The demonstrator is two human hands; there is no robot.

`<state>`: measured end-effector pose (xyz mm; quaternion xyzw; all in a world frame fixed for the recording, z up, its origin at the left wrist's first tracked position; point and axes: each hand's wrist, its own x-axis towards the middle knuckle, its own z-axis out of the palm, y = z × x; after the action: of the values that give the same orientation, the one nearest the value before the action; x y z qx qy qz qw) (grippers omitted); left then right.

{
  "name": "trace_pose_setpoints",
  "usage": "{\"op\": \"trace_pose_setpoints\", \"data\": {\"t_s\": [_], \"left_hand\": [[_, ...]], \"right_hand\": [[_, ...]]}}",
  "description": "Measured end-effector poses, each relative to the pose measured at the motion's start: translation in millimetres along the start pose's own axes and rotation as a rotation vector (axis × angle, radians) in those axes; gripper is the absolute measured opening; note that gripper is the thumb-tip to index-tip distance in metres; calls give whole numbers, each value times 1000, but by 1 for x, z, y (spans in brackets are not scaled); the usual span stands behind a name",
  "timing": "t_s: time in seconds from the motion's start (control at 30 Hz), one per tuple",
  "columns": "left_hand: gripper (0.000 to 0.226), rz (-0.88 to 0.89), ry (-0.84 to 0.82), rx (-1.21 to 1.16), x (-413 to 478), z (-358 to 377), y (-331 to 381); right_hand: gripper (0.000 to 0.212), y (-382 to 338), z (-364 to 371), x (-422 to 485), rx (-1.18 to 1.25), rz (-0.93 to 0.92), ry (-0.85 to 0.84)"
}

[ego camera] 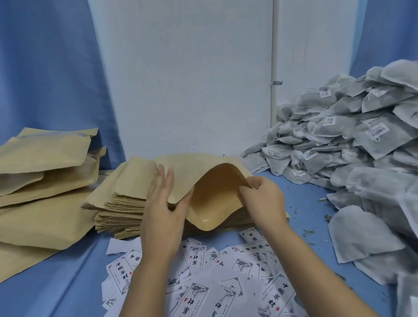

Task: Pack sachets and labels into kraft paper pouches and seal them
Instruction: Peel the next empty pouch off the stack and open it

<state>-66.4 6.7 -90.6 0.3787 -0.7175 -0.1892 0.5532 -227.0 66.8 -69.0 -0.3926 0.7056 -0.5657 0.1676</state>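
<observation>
Both hands hold one kraft pouch [216,191] open atop the centre stack [116,210]. The left hand [161,209] pinches its upper lip and the right hand [260,197] its right edge. It looks empty so far, with sachets [353,131] heaped right and labels [215,285] strewn near. Seemingly filled pouches [32,162] lie far left.

I am seeing the open pouch [204,169] showing pale tan outside and a warmer orange-tan inside, with the pouch stack [115,205] showing the same tan. The labels [198,300] are showing white with black characters, grey ink drawings and small red seals. The sachets [346,109] are looking speckled grey-white with white tags [377,129], the tablecloth [50,301] and curtains [28,73] blue, the wall [189,70] white.
</observation>
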Motion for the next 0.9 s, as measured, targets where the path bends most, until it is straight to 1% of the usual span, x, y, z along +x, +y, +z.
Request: {"op": "trace_pose_setpoints", "data": {"t_s": [0.07, 0.13, 0.17, 0.23, 0.3, 0.4, 0.5, 0.6, 0.67, 0.7, 0.8, 0.83, 0.9], "left_hand": [[74, 88, -33, 110, 0, 3, 5], [70, 139, -13, 177, -2, 6, 9], [67, 139, 8, 175, -3, 7, 10], [58, 83, 41, 109, -4, 8, 11], [48, 1, 57, 41, -4, 7, 10], [43, -94, 106, -3, -3, 4, 12], [46, -151, 173, -37, 1, 1, 15], [46, -132, 179, -23, 5, 0, 18], [48, -83, 152, 8, 6, 1, 19], [53, -66, 132, 16, 6, 3, 20], [77, -34, 62, -14, 3, 7, 21], [78, -9, 45, -35, 2, 8, 21], [70, 44, 21, -76, 0, 10, 20]], "right_hand": [[43, -2, 4, -3, 71, -23, 8], [41, -3, 7, -5, 123, -54, 12], [39, -4, 9, -6, 139, -68, 23], [39, -3, 8, -5, 170, -83, 78], [44, -2, 6, -3, 206, -79, 135], [47, -3, 4, -2, 219, -82, 157], [45, -3, 3, -2, 180, -101, 151], [40, -3, 5, -3, 131, -118, 128], [37, -3, 6, -4, 117, -106, 116], [36, -3, 7, -5, 113, -101, 112], [36, -3, 8, -4, 118, -104, 97], [36, -3, 8, -4, 135, -109, 93], [43, -3, 10, -5, 193, -124, 81]]}}
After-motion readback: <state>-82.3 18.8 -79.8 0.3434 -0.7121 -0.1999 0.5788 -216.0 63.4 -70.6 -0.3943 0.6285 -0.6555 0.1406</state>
